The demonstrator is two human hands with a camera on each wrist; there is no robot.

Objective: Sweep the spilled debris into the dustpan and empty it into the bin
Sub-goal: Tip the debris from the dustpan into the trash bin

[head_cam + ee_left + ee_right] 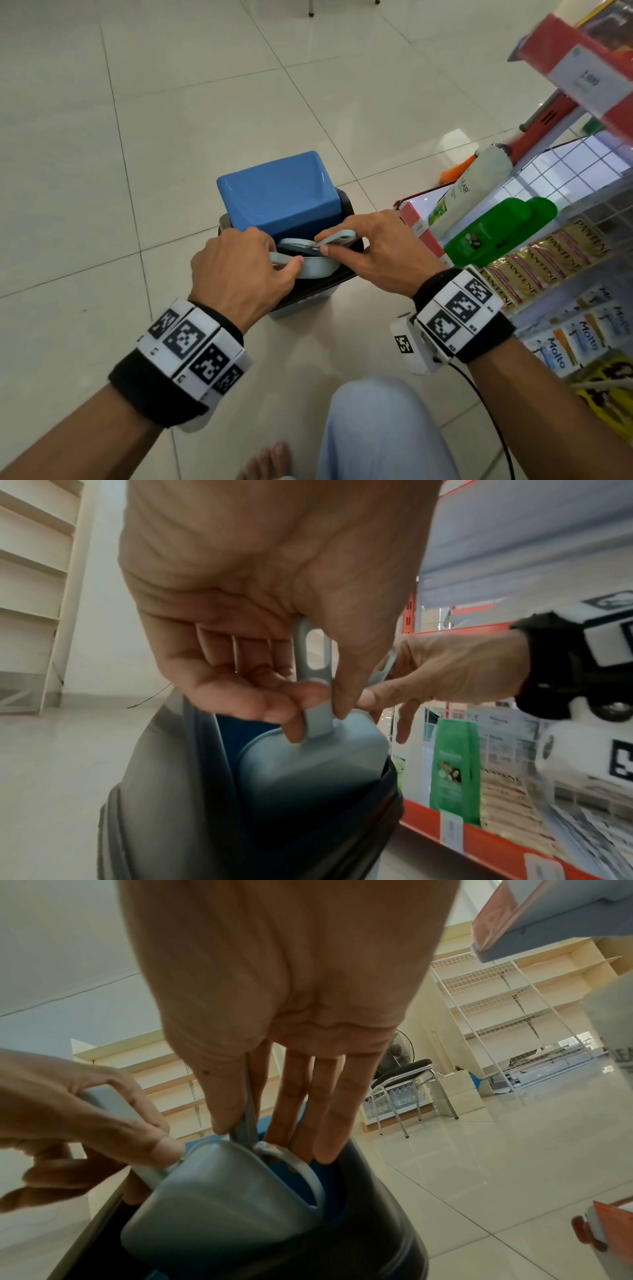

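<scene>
Step in hand: emptying, the last part of the task. No debris shows on the floor [102,171] in view, so sweeping looks finished.

Left side first. The left hand [239,270] pinches the handle of the pale grey dustpan [308,269], thumb and curled fingers closed round it. The pan is tipped mouth-down into the bin [352,205], its body below the rim — whether any debris is left inside cannot be told.

Centre. The bin's blue swing lid [277,192] stands tilted up at the far side, leaving the near half of the opening free.

Right side. The right hand [373,253] pinches the handle of the small brush [337,238] between thumb and forefinger, the other fingers straight; the brush lies against the pan's inner face, just inside the rim.

Next move, by judgement: brush off what clings, then lift both tools straight up and clear.

Clearances: open tile to the left and beyond the bin. To the right a stocked shelf [421,219] stands close — bottles [496,229] near the wrist. Withdraw upward or leftward.
</scene>
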